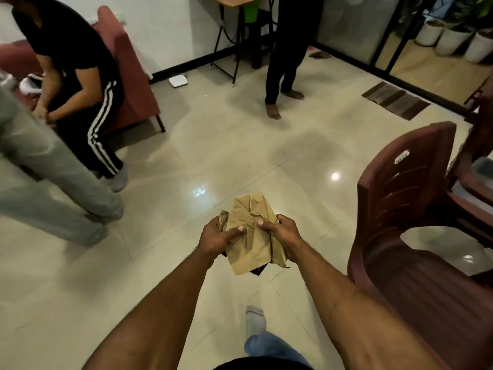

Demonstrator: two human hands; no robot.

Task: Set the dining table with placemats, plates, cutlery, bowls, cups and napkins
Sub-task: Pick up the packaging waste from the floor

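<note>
A crumpled brown paper bundle is held in front of me at waist height, above the tiled floor. My left hand grips its left edge, thumb on top. My right hand grips its right side, thumb pressed on the paper. Something dark shows under the bundle's lower edge. No dining table, plates or cutlery appear in view.
A maroon plastic chair stands close on my right. Two people are at the left by a red sofa. Another person stands at the back near a folding table. Shiny floor tiles lie ahead.
</note>
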